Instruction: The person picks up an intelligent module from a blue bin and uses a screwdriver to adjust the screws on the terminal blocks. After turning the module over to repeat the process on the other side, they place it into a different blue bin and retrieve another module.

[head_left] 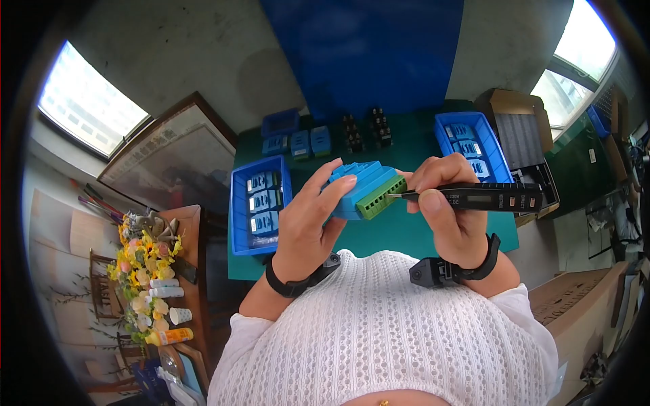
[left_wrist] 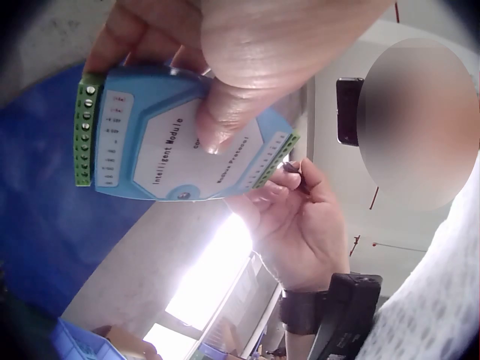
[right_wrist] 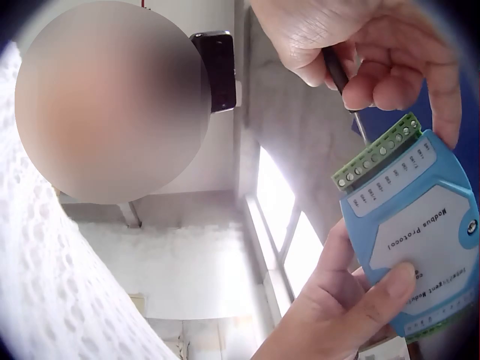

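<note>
My left hand grips a light blue module with green terminal strips, lifted above the green table. Its label reads "Intelligent Module", and the thumb lies across that label. My right hand holds a black tester screwdriver, its thin tip set against the green terminal strip. In the right wrist view the tip meets the row of terminal screws on the module.
Two blue bins of similar modules stand on the green table, one at left and one at right. Loose blue modules and black parts lie at the back. A cardboard box stands at far right.
</note>
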Tool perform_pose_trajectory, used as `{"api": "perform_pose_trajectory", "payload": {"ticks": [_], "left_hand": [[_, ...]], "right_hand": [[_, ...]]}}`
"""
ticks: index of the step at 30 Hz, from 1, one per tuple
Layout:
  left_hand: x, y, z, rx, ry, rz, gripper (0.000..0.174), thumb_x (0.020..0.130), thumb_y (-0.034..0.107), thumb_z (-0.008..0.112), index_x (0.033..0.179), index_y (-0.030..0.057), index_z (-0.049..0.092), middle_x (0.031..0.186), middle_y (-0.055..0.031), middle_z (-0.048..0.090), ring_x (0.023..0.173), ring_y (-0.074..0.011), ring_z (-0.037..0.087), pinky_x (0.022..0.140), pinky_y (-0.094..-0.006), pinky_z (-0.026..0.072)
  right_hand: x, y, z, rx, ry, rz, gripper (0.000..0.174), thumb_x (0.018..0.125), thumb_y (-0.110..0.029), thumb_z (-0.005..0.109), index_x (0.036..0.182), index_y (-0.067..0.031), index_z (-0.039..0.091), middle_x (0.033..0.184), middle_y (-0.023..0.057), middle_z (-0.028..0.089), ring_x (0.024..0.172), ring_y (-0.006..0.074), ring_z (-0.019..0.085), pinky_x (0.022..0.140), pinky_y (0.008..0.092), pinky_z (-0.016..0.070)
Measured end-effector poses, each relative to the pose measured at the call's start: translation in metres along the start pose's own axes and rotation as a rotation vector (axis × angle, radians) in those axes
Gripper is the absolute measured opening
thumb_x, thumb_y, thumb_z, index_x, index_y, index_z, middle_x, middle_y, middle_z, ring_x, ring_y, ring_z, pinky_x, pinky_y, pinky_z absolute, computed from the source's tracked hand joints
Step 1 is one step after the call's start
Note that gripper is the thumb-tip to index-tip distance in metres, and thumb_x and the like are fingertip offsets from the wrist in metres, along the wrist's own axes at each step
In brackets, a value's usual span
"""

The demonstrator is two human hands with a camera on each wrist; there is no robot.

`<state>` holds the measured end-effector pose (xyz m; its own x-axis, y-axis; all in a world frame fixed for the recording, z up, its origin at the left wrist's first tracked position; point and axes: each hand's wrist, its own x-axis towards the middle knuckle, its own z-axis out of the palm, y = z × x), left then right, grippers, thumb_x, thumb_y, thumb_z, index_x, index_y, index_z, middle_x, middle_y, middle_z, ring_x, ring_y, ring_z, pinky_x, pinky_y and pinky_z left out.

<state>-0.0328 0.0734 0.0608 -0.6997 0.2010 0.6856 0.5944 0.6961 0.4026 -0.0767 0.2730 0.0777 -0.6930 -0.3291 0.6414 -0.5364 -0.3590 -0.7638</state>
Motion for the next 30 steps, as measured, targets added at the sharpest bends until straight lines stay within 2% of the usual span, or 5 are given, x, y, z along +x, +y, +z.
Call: {"api": "perform_pose_trajectory", "payload": {"ticks": [4, 8, 11, 17, 30], "left_hand": [[-0.0016, -0.0006, -0.0002, 0.005, -0.01, -0.003, 0.054, 0.069, -0.004, 0.065, 0.117, 0.0178, 0.051, 0.118, -0.0185, 0.053, 0.092, -0.0326, 0.061, 0.067, -0.0321, 0.0528], [-0.0029, -0.0014, 0.0005, 0.011, -0.009, -0.012, 0.055, 0.069, -0.004, 0.065, 0.117, 0.0187, 0.051, 0.119, -0.0179, 0.053, 0.091, -0.032, 0.061, 0.067, -0.0319, 0.0529], [-0.0037, -0.0011, 0.0005, 0.015, -0.01, -0.018, 0.056, 0.068, -0.005, 0.065, 0.117, 0.0192, 0.051, 0.119, -0.0173, 0.053, 0.091, -0.0316, 0.061, 0.067, -0.0317, 0.0529], [-0.0047, -0.0016, 0.0009, 0.029, -0.009, -0.007, 0.058, 0.068, -0.005, 0.065, 0.118, 0.0196, 0.05, 0.119, -0.0167, 0.053, 0.091, -0.031, 0.061, 0.067, -0.0315, 0.0528], [-0.0067, -0.0025, 0.0014, 0.036, -0.007, -0.009, 0.058, 0.067, -0.005, 0.065, 0.118, 0.0194, 0.05, 0.119, -0.0167, 0.052, 0.092, -0.0309, 0.061, 0.068, -0.0318, 0.0527]], "right_hand": [[-0.0005, -0.0003, 0.0002, -0.039, -0.005, -0.001, 0.01, 0.086, -0.01, 0.056, 0.084, -0.0017, 0.051, 0.079, 0.0042, 0.05, 0.066, 0.0076, 0.047, 0.07, 0.0239, 0.0424], [-0.0011, 0.0025, 0.003, 0.08, 0.046, -0.023, 0.01, 0.085, -0.01, 0.056, 0.084, -0.0018, 0.051, 0.081, 0.0044, 0.051, 0.066, 0.0076, 0.047, 0.061, 0.0219, 0.0397], [-0.0015, 0.0015, 0.0031, 0.058, 0.019, -0.007, 0.01, 0.085, -0.011, 0.056, 0.084, -0.0019, 0.051, 0.08, 0.0043, 0.051, 0.066, 0.0076, 0.047, 0.058, 0.0214, 0.0386], [-0.0019, -0.0014, 0.0039, -0.023, -0.005, -0.006, 0.012, 0.086, -0.012, 0.057, 0.084, -0.0018, 0.051, 0.08, 0.0043, 0.051, 0.065, 0.0075, 0.047, 0.059, 0.0213, 0.0387], [-0.0035, -0.0013, 0.0042, -0.003, -0.033, 0.027, 0.012, 0.086, -0.012, 0.057, 0.085, -0.0016, 0.052, 0.082, 0.0052, 0.051, 0.068, 0.008, 0.048, 0.06, 0.0214, 0.0391]]}}
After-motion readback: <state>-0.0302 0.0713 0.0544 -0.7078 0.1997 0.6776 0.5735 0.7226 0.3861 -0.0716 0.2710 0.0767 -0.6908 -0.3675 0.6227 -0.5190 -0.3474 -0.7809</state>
